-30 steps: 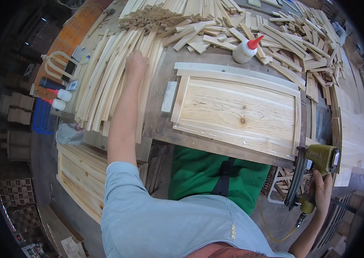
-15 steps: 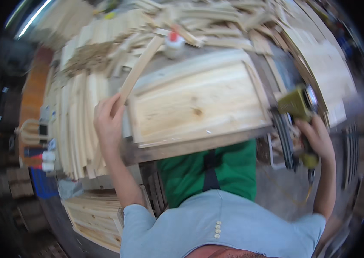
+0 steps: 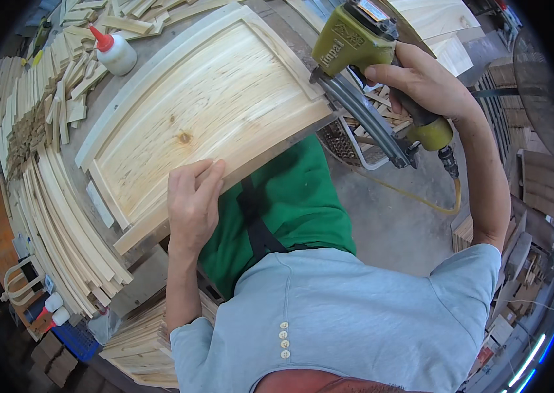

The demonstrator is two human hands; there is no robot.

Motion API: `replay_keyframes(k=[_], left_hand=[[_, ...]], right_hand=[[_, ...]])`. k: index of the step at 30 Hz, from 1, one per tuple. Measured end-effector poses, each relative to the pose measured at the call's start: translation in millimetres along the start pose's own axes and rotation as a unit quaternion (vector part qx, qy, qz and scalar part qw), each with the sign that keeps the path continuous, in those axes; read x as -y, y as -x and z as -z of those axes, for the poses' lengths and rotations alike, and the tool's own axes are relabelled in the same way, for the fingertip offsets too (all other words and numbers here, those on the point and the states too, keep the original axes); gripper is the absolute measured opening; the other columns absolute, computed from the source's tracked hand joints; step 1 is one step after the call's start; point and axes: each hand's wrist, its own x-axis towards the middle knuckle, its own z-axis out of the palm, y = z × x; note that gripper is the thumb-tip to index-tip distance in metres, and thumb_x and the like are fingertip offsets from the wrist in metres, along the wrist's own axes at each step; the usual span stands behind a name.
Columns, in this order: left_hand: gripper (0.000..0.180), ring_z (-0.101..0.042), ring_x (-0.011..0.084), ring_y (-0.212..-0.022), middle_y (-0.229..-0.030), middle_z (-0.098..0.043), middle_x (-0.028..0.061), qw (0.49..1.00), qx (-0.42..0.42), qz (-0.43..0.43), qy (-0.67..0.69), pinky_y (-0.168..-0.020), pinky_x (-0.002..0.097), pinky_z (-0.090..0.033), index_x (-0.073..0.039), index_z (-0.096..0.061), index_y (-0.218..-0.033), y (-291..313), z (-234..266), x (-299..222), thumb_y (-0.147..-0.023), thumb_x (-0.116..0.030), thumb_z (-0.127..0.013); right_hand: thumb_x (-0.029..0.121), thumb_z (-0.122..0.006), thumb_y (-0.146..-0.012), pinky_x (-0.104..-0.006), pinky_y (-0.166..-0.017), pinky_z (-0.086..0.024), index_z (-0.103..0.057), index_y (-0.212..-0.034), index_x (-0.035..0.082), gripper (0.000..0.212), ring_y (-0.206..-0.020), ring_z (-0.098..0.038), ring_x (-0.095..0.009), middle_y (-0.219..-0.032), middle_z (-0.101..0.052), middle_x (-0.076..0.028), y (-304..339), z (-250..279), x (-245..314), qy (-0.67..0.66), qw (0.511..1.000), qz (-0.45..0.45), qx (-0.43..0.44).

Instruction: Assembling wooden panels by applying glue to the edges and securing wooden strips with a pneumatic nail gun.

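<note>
A light wooden panel (image 3: 192, 124) with a curved far edge and thin strips along its sides lies in front of me. Along its near edge runs a straight wooden strip (image 3: 257, 155). My left hand (image 3: 190, 200) closes its fingers over this strip, left of its middle. My right hand (image 3: 431, 82) grips the dark handle of a green air nail gun (image 3: 346, 42) beside the panel's right end. The gun's nose is close to the panel's right edge; whether they touch, I cannot tell. A yellow hose (image 3: 414, 196) trails from the handle's lower end.
A white glue bottle (image 3: 118, 56) with a red cap stands beyond the panel. Long wooden strips (image 3: 61, 223) are stacked at left, with short offcuts (image 3: 80, 78) piled behind. Beneath the gun is a basket (image 3: 341, 141) of scraps. Boards (image 3: 434, 19) lie at far right.
My left hand has brought the strip from an upright slant down onto the panel's near edge. The nail gun has moved nearer the panel's right end. The view has turned.
</note>
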Motion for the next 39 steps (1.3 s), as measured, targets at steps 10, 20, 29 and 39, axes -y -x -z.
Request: replay_keyframes(k=[10, 20, 29, 39], left_hand=[[0.03, -0.054, 0.0297, -0.092, -0.102, -0.063, 0.0129, 1.0, -0.022, 0.018, -0.001, -0.081, 0.0387, -0.046, -0.002, -0.069, -0.105, -5, -22, -3, -0.075, 0.001, -0.069], [0.031, -0.053, 0.0299, -0.093, -0.104, -0.062, 0.0124, 0.999, -0.028, 0.039, 0.018, -0.082, 0.0386, -0.045, -0.003, -0.069, -0.104, -6, -27, 0, -0.074, 0.003, -0.069], [0.032, -0.053, 0.0275, -0.095, -0.105, -0.063, 0.01, 0.998, -0.029, 0.055, 0.026, -0.084, 0.036, -0.044, -0.004, -0.07, -0.106, -5, -26, 0, -0.075, 0.004, -0.068], [0.031, -0.053, 0.0274, -0.094, -0.104, -0.063, 0.0102, 0.998, -0.029, 0.056, 0.02, -0.084, 0.0357, -0.044, -0.003, -0.07, -0.105, -6, -25, -1, -0.074, 0.004, -0.069]], right_hand=[[0.024, -0.063, -0.091, -0.0231, -0.048, -0.048, -0.057, -0.101, -0.005, 0.031, -0.055, -0.058, -0.009, -0.081, -0.064, -0.007, 6, -4, -1, 0.01, 1.0, -0.002, -0.023], [0.022, -0.063, -0.09, -0.0239, -0.05, -0.046, -0.059, -0.099, -0.004, 0.028, -0.054, -0.058, -0.01, -0.069, -0.06, -0.005, 20, -7, -6, -0.01, 0.998, -0.023, -0.05], [0.022, -0.064, -0.09, -0.0247, -0.048, -0.044, -0.057, -0.094, -0.006, 0.03, -0.054, -0.056, -0.009, -0.066, -0.059, -0.005, 41, -20, 2, -0.031, 0.998, -0.044, -0.03], [0.025, -0.063, -0.09, -0.0261, -0.049, -0.044, -0.057, -0.091, -0.005, 0.03, -0.052, -0.057, -0.01, -0.061, -0.057, -0.005, 40, -17, 9, 0.051, 0.997, -0.057, -0.027]])
